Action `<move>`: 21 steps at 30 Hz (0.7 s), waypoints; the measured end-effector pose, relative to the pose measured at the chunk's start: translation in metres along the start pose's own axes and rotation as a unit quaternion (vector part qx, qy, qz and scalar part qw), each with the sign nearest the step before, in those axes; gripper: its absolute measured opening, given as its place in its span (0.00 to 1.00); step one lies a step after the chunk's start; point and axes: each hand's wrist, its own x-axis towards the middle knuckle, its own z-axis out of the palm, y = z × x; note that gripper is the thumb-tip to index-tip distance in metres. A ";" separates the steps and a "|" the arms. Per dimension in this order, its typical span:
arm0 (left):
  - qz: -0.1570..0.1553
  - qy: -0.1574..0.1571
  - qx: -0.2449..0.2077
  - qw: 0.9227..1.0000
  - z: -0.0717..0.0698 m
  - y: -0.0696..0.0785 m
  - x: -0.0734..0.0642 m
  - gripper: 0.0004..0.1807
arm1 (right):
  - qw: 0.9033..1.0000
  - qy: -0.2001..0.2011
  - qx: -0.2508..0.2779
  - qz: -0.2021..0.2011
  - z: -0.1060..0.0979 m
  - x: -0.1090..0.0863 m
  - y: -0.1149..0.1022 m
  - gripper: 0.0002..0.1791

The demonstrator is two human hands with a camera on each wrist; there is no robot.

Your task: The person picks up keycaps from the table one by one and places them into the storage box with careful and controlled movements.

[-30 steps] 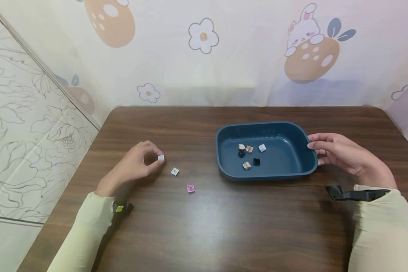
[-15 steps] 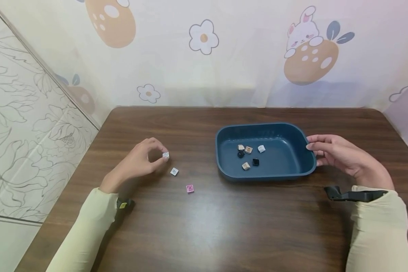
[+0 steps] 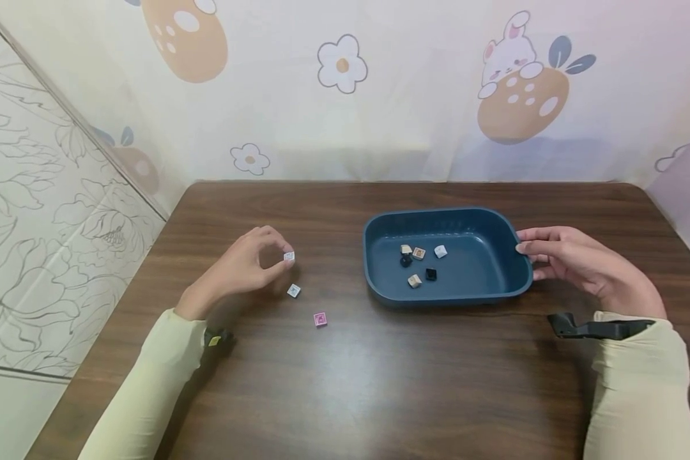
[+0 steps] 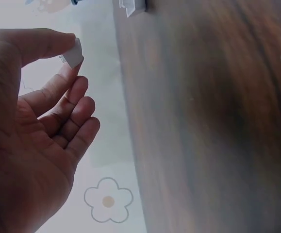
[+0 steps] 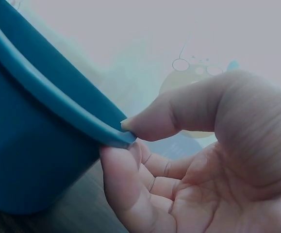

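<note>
My left hand [image 3: 244, 265] pinches a small white keycap [image 4: 73, 53] between thumb and forefinger, raised over the left half of the table. Near it on the wood lie another white keycap [image 3: 294, 291] and a pink keycap [image 3: 320, 319]. At the right end of a blue rectangular basin [image 3: 448, 300], my right hand [image 3: 586, 265] grips the rim, thumb on top and a finger beneath, as the right wrist view shows. Inside the basin are several keycaps, among them a black one [image 3: 431, 274], a tan one [image 3: 418, 253] and a white one [image 3: 440, 251].
The brown wooden table [image 3: 345, 390] meets a patterned wall covering [image 3: 414, 96] along its back edge. A white flower-drawn panel [image 3: 63, 243] stands at the left. A black wrist mount [image 3: 598, 329] sticks out from the right sleeve.
My left hand has moved to the right and slightly toward the back, carrying the white keycap. My right hand keeps its hold on the basin's rim.
</note>
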 end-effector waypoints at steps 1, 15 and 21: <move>0.002 0.000 0.000 1.000 0.000 0.001 0.001 0.08 | 1.000 -0.001 0.000 0.001 0.000 0.000 0.000 0.20; 0.031 -0.002 0.002 1.000 0.000 0.018 0.018 0.09 | 1.000 0.005 -0.004 0.010 0.000 0.001 -0.001 0.17; 0.045 0.002 0.001 0.999 0.000 0.024 0.025 0.09 | 1.000 0.007 -0.012 0.008 0.001 -0.001 -0.002 0.15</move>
